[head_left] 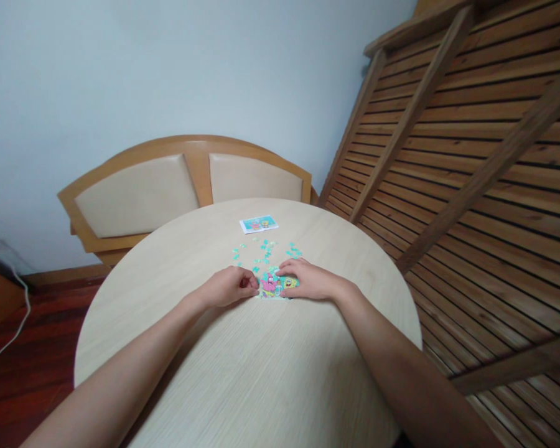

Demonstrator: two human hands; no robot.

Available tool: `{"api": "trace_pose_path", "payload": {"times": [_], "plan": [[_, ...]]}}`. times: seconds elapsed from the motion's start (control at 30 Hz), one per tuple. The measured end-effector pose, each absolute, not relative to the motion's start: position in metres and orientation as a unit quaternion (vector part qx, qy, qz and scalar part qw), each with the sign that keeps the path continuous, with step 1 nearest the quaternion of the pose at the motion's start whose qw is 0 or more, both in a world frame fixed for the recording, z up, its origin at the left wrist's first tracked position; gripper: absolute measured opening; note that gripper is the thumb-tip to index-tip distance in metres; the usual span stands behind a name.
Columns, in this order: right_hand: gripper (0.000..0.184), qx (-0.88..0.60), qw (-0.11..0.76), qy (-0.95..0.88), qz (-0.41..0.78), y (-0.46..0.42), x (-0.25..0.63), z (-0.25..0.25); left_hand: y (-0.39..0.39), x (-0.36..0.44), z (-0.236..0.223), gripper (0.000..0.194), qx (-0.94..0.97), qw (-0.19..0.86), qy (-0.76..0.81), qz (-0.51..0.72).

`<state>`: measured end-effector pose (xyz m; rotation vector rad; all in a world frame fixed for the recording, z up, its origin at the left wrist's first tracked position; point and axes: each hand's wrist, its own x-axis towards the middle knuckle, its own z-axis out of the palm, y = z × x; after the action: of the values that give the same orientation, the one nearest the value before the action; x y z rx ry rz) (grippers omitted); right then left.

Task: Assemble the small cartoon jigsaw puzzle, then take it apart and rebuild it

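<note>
Stretch both bare forearms [135,367] in over a pale round table [242,373] from the lower corners, angled inward toward the middle. Hold the left hand [228,286] half-curled at the left edge of a colourful picture puzzle [274,287], thumb and forefinger tips close together just by the border; cannot tell whether pinching a piece or merely touching the edge. Lay the right hand [310,280] over the right part of the same puzzle, thumb and fingers parted, thumb low, fingertips higher up, a yellow figure showing in the gap; grip nothing visible there. Have the puzzle flat on the table between both hands, with a pink figure on its left part. See small loose teal pieces [264,247] scattered beyond, some close to the puzzle's far side, others in little groups farther out. Find a printed picture sheet [259,224] past these, nearer the far rim, also showing pink and yellow figures on teal. Face a wood-framed bench back [196,168] with two cream panels behind the table, before a pale bluish wall [191,68]. Notice a large slatted wooden panel [429,155] slanting at right, and a white cable [27,298] above dark red flooring [23,373] at left.
</note>
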<state>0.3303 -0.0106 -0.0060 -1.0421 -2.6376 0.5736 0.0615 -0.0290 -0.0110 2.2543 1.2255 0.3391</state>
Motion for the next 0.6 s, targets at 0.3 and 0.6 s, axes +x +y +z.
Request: {"api": "trace_pose_path", "payload": {"times": [0.3,0.6], "plan": [[0.053,-0.358,0.127,-0.905,0.193,-0.0116,0.3285,-0.0050,-0.0325,0.0638,-0.0076,0.023,0.849,0.253,0.451,0.114],[0.054,-0.352,0.137,-0.904,0.199,-0.0095,0.3299,-0.0087,-0.0376,0.0691,-0.0059,0.021,0.844,0.239,0.466,0.111]]}}
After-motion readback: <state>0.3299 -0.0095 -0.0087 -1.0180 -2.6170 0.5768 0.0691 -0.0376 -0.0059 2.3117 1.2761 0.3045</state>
